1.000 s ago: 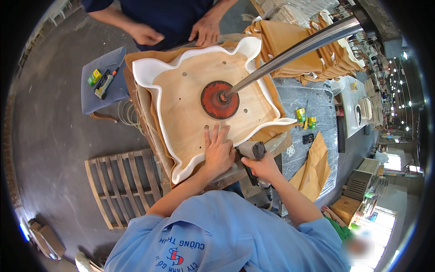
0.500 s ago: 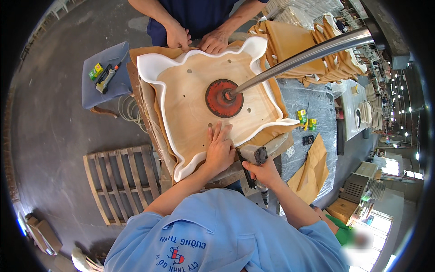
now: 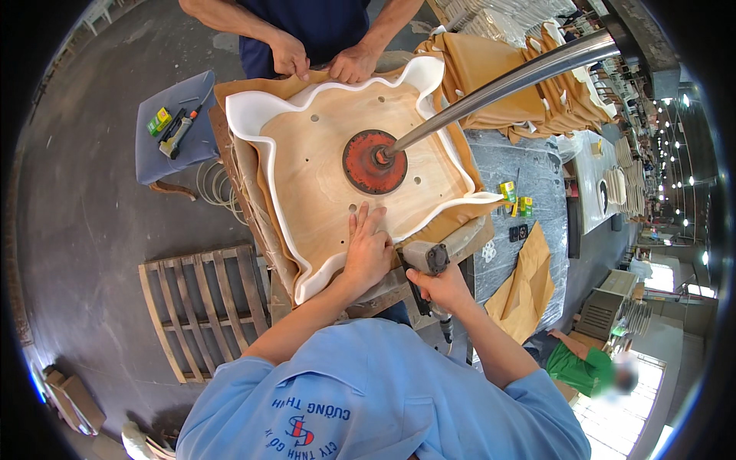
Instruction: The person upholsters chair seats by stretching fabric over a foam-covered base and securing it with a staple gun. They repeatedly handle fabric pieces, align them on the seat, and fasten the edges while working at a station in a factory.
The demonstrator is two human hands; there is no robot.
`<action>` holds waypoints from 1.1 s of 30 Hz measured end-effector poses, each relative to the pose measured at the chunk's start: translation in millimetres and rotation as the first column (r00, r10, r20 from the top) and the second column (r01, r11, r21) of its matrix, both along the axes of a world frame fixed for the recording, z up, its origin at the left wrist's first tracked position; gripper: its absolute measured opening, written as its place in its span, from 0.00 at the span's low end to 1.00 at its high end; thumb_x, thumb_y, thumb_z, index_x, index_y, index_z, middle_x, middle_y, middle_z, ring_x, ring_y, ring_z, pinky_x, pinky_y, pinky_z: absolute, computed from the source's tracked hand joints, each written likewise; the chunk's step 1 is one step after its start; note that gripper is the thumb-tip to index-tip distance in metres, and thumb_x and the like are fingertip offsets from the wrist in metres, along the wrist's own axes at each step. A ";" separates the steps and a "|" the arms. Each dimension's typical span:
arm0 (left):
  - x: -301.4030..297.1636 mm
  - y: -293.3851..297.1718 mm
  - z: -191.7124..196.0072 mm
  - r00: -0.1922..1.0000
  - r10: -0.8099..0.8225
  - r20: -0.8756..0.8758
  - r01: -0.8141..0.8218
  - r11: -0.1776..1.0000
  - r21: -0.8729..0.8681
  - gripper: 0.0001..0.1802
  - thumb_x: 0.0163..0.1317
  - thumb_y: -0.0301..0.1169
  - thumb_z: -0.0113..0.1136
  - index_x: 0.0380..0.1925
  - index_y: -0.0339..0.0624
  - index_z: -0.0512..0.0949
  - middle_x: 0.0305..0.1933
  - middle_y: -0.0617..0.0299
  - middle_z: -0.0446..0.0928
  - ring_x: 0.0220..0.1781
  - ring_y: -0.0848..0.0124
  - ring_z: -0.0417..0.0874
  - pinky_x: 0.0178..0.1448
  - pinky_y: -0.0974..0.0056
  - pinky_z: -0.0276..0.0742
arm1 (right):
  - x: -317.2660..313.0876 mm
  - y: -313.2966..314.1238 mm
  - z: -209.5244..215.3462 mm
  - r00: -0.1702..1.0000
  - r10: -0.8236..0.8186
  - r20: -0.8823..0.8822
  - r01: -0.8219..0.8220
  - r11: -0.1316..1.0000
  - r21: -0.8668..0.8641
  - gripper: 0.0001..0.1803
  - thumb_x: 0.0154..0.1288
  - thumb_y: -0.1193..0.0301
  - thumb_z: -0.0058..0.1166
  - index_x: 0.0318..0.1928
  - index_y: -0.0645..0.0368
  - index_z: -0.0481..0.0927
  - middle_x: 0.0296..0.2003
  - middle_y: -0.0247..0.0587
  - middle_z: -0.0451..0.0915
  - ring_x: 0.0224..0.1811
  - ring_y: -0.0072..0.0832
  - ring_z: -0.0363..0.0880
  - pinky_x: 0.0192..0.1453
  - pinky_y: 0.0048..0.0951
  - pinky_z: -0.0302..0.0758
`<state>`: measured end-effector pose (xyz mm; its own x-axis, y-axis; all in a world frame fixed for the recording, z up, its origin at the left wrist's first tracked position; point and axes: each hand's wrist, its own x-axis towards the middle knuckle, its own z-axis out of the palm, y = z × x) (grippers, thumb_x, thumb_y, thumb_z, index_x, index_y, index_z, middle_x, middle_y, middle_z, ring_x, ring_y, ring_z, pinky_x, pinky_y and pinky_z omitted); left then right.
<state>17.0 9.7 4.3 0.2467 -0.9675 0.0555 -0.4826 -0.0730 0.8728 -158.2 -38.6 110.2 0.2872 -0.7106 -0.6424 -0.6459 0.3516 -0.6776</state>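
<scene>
Right hand point(image 3: 441, 287) has its grip closed around a pneumatic staple gun point(image 3: 424, 264) at the near edge of the worktop point(image 3: 383, 295). Left hand point(image 3: 368, 253) lies flat, fingers spread, on the plywood seat panel point(image 3: 322, 169), just beside the gun. Red press pad point(image 3: 374, 161) clamps the panel's centre. At the far edge, a co-worker's hands point(image 3: 322, 61) pinch the tan upholstery point(image 3: 253, 88).

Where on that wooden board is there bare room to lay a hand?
Free: the wood board left of the red disc, inside the white foam rim. Crowded: the near edge, where the left hand presses and the right hand grips a stapler; another person's hands hold the far edge.
</scene>
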 end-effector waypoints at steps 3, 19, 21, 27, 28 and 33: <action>-2.3 0.6 -0.8 1.000 0.020 -0.004 -0.020 1.000 -0.022 0.01 0.57 0.21 0.66 0.29 0.36 0.84 0.78 0.46 0.65 0.87 0.39 0.51 0.87 0.34 0.41 | 3.1 5.8 -1.9 1.000 -0.014 0.014 0.014 1.000 0.011 0.17 0.65 0.64 0.73 0.41 0.65 0.84 0.22 0.32 0.80 0.18 0.20 0.77 0.23 0.28 0.72; 11.9 23.6 17.4 0.975 -0.078 0.208 0.031 0.976 0.217 0.50 0.58 0.40 0.74 0.78 0.41 0.62 0.87 0.52 0.49 0.89 0.45 0.40 0.88 0.36 0.38 | 11.8 6.6 2.1 0.999 0.050 0.013 -0.050 0.998 0.027 0.14 0.67 0.66 0.72 0.43 0.63 0.83 0.23 0.31 0.80 0.17 0.19 0.74 0.20 0.26 0.69; 10.8 23.7 17.1 0.973 -0.071 0.218 0.026 0.979 0.204 0.49 0.58 0.39 0.73 0.78 0.41 0.62 0.87 0.52 0.49 0.89 0.45 0.41 0.88 0.36 0.38 | 16.9 8.0 1.0 0.998 0.042 -0.041 -0.042 0.999 0.002 0.14 0.68 0.66 0.71 0.42 0.63 0.84 0.23 0.31 0.80 0.17 0.19 0.74 0.21 0.25 0.69; 14.0 22.6 21.4 0.971 -0.098 0.216 0.044 0.970 0.240 0.46 0.61 0.34 0.70 0.78 0.40 0.62 0.87 0.50 0.50 0.89 0.43 0.43 0.88 0.37 0.41 | 14.7 12.5 -1.4 1.000 -0.015 -0.017 0.015 1.000 -0.003 0.13 0.67 0.67 0.71 0.42 0.63 0.84 0.25 0.30 0.80 0.19 0.19 0.76 0.23 0.26 0.70; 17.7 24.7 21.7 0.981 -0.092 0.173 0.053 0.974 0.221 0.45 0.61 0.33 0.69 0.77 0.39 0.63 0.86 0.48 0.52 0.88 0.42 0.45 0.88 0.38 0.42 | 12.5 16.6 -0.3 0.998 -0.053 0.024 0.053 0.999 0.007 0.13 0.67 0.67 0.71 0.43 0.63 0.84 0.25 0.30 0.80 0.19 0.19 0.76 0.23 0.26 0.71; 38.5 68.9 49.1 0.979 -0.202 0.026 0.197 0.971 0.134 0.35 0.65 0.32 0.65 0.72 0.34 0.69 0.78 0.43 0.66 0.81 0.39 0.63 0.85 0.44 0.56 | -12.7 55.8 -17.3 0.975 -0.162 0.152 0.179 0.978 -0.110 0.27 0.66 0.68 0.72 0.63 0.62 0.79 0.30 0.33 0.83 0.21 0.18 0.77 0.26 0.26 0.75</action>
<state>55.5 78.6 53.4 0.0484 -0.9965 -0.0679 -0.5321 -0.0833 0.8426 -170.9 17.2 92.9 0.2365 -0.8274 -0.5094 -0.4781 0.3573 -0.8023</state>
